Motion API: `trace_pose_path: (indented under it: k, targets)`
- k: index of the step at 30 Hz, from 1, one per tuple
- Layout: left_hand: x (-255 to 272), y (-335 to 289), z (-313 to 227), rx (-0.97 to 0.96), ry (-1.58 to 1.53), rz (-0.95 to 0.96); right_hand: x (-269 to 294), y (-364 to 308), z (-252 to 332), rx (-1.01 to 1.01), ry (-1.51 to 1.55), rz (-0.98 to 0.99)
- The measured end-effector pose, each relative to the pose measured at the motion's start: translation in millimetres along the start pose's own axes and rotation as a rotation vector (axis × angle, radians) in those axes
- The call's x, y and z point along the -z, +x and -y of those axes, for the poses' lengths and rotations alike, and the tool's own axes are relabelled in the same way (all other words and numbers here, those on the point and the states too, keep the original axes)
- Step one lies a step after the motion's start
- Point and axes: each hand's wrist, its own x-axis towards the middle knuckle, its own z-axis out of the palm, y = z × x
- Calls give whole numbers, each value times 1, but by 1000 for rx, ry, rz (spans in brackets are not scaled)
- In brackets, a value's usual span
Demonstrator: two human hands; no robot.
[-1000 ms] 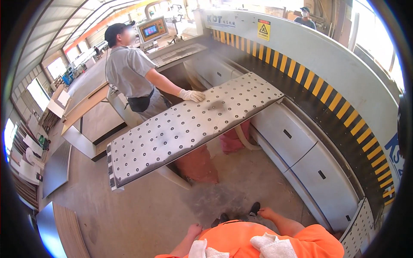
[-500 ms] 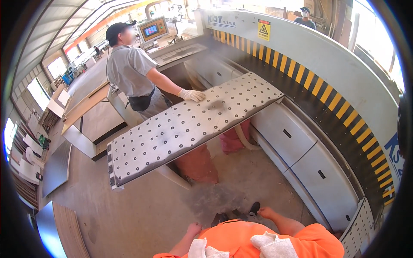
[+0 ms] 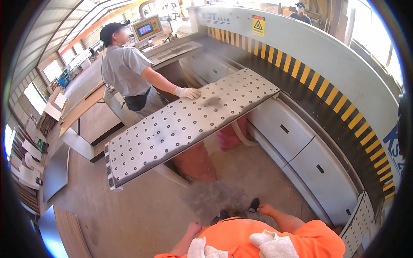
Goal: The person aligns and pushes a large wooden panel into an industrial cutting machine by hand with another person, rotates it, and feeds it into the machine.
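Observation:
My left hand [image 3: 195,226] hangs low beside my orange shirt [image 3: 241,234], its fingers loosely curled. On the other side, my right hand [image 3: 265,209] hangs close to my dark shoe [image 3: 255,203], fingers drawn together. I see nothing held in either hand, and both are apart from the machine. Ahead of me lies a long pale support table [image 3: 172,139] dotted with round black-ringed studs. A co-worker in a grey shirt [image 3: 127,64] stands at its far side, one white-gloved hand [image 3: 187,93] resting flat on its edge.
A large machine beam [image 3: 301,45] with yellow-black stripes runs along the right, above grey cabinet panels [image 3: 305,150]. Reddish sacks [image 3: 195,161] sit under the table. Stacked boards [image 3: 66,232] lie lower left. A control screen [image 3: 146,29] stands behind the co-worker; another person [image 3: 300,15] is beyond the beam.
The view has shifted slightly, so the table and machine sit a little further left. My hands stay low at my sides, and the co-worker's gloved hand remains on the table.

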Motion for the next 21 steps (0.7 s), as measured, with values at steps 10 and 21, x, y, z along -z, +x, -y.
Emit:
trace_pose_path:
  k: [10,21]
  targets:
    - [-4,13,8,-15,53,14,-2,0,0,-29,44,23]
    - [-9,0,6,-36,27,13,-10,4,-6,27,7,-42]
